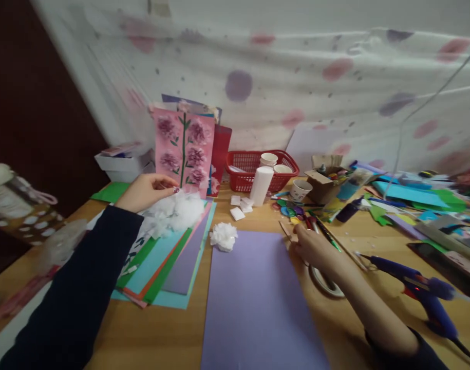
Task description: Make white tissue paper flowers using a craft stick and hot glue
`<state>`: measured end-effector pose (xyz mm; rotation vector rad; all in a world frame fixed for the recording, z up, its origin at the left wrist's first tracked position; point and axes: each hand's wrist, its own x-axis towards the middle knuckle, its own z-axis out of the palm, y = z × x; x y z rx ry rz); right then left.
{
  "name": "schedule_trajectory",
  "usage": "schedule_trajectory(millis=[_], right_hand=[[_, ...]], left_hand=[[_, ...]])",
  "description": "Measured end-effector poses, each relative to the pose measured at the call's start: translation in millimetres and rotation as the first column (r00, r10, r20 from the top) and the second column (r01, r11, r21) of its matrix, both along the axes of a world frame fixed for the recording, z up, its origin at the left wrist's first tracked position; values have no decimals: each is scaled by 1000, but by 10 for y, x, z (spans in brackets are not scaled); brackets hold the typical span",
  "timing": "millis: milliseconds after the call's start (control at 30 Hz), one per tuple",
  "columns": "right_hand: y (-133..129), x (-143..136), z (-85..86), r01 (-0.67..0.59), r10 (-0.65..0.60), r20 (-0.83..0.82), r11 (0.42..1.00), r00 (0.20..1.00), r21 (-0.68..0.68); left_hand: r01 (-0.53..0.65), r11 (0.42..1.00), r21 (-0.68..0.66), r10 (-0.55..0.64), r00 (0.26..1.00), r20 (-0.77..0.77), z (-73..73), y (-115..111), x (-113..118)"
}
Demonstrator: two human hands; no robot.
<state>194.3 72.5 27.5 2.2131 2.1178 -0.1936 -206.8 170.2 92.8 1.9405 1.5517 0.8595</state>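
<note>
My left hand (152,191) reaches over a pile of white cotton wool (173,213), its fingertips pinched together at the top edge of the fluff. The cotton lies on a stack of coloured paper sheets (176,275). My right hand (312,246) is on the right, fingers curled down beside a thin pointed tool (285,231); what the fingers grip is partly hidden. Just below that wrist lies a white roll of tape (329,288). Between my hands, a purple sheet (254,303) lies flat, with a ruffled white paper flower (224,236) at its top left corner.
A pink flower card (169,149) stands upright behind my left hand. Behind the sheet are a red basket (242,177), a white cylinder (261,186) and small white squares (240,205). A blue glue gun (415,285) lies at right, near a dark phone (443,264).
</note>
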Motion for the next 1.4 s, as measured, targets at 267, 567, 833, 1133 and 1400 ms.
schedule_trajectory(millis=[267,567,833,1133,1400], right_hand=[[48,-128,-17,-19,18,-28,998,999,-51],[78,-48,-5,-51,45,-112,997,993,-52],[104,-52,-9,-48,183,-660,975,729,217],[-29,-219,-236,-178,325,-861,945,392,275],[-149,-296,-491,-420,477,-439,879,761,227]], left_hand=[[58,983,-173,-120,920,-372,-243,85,-15],[121,969,-214,-194,911,-364,-273,87,9],[-32,979,-204,-38,943,-331,-225,-2,-92],[-121,960,-252,67,975,-212,-219,-122,-112],[-106,949,-295,120,992,30,-436,-137,-43]])
